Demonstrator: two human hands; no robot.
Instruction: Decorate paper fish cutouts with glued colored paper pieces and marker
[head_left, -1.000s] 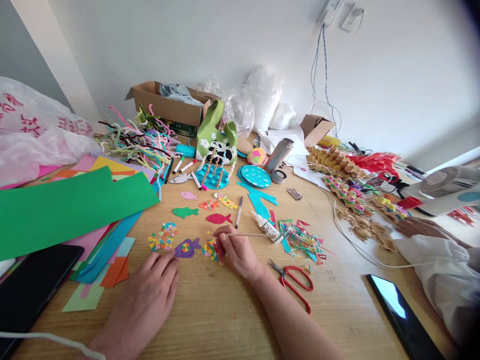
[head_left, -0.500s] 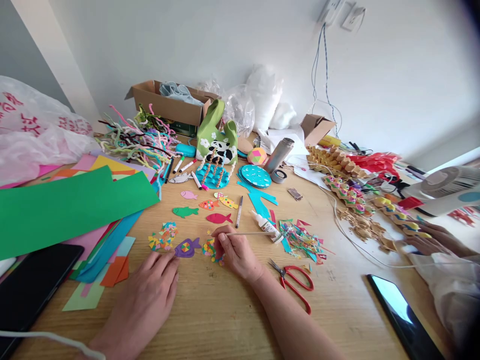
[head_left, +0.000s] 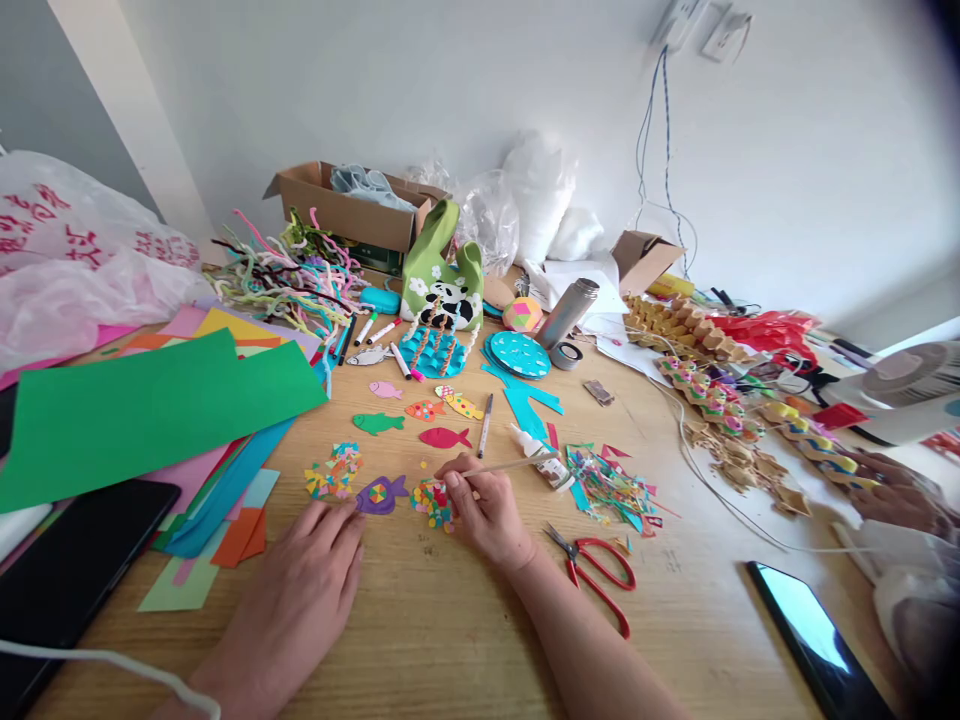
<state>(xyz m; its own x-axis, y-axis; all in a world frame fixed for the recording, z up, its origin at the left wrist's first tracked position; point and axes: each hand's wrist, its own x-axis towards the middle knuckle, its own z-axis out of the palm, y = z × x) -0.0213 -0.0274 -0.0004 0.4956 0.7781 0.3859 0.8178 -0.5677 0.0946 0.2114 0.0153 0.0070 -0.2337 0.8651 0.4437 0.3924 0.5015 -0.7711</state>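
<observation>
My right hand [head_left: 480, 508] is closed in a pinch on a thin wooden stick [head_left: 517, 464], whose tip points into a small pile of coloured paper bits [head_left: 430, 501]. My left hand [head_left: 296, 590] lies flat on the table, fingers stretched out, fingertips just below a purple paper fish [head_left: 380, 494] that carries coloured bits. A second pile of paper bits [head_left: 332, 471] lies left of the fish. A white glue bottle [head_left: 538, 456] lies right of my right hand.
Red scissors [head_left: 600, 575] lie right of my forearm beside paper scraps [head_left: 611, 484]. More paper fish [head_left: 444, 437] lie further back. Sheets of coloured paper [head_left: 150, 410] and a black tablet [head_left: 67, 565] are left; a phone [head_left: 814, 635] and another person's hands [head_left: 892, 495] are right.
The view has shifted slightly, so everything sits a little to the right and lower. My right hand stays on the stick over the bits. The other person's hands have moved along the decorated strips.
</observation>
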